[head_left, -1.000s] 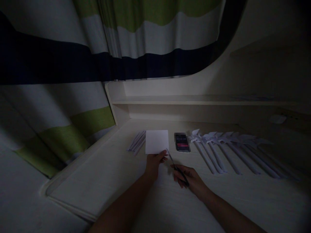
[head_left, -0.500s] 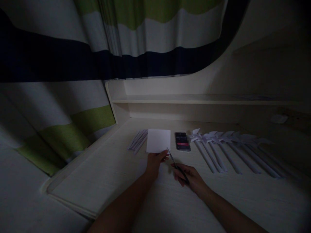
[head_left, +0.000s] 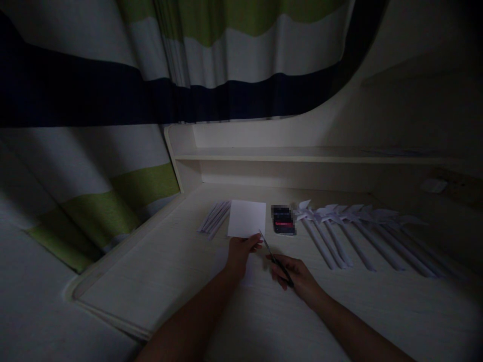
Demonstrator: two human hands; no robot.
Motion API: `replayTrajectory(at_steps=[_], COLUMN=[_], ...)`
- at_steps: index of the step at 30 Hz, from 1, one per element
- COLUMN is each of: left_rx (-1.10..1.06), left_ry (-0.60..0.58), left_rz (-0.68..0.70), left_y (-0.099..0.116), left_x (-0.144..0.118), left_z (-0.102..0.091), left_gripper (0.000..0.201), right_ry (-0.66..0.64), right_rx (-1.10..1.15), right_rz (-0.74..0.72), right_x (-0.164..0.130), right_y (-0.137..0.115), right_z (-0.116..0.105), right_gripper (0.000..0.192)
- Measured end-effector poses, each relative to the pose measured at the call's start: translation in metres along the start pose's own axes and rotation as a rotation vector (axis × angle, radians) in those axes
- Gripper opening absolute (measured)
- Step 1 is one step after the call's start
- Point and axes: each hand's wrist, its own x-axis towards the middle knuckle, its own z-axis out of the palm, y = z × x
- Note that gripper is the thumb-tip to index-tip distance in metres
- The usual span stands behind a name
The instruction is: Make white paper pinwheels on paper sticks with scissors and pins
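Dim light blurs detail. At frame centre, the left hand [head_left: 239, 253] pinches the near edge of a white paper square [head_left: 246, 218]. Right of it, the right hand [head_left: 296, 278] curls round scissors [head_left: 273, 257]; blades barely discernible, tips at the paper's corner.

Head view, looking down, desk [head_left: 339, 311] near

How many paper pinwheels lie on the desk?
About 7 pinwheels, side by side in one row right of the phone, sticks pointing toward the person; the dim far-right ones overlap, so the count is uncertain.
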Motion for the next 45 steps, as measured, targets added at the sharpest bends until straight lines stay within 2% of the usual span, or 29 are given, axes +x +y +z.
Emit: replayTrajectory(at_steps=[15,30,39,45], left_rx=[0.019,0.024,0.022,0.019], left_ry=[-0.058,-0.086,-0.095,-0.132], left_rz=[-0.033,-0.037,-0.060,-0.056], left_y=[0.003,0.002,0.004,0.001], left_x=[0.002,0.004,0.004,0.006], left_z=[-0.002,-0.004,-0.004,-0.005], left_gripper=[0.022,0.023,0.026,0.027], right_ry=[0.062,0.043,0.028,0.025], right_rx=[-0.077,-0.209,-0.235,-0.176], right_rz=[0.051,0.020,0.032,0.041], right_x=[0.004,0.003,0.004,0.004], right_y=[-0.002,-0.002,0.004,0.001], right_z=[-0.007,-0.014,-0.018,-0.015], right_gripper=[0.050,0.041,0.044,0.044])
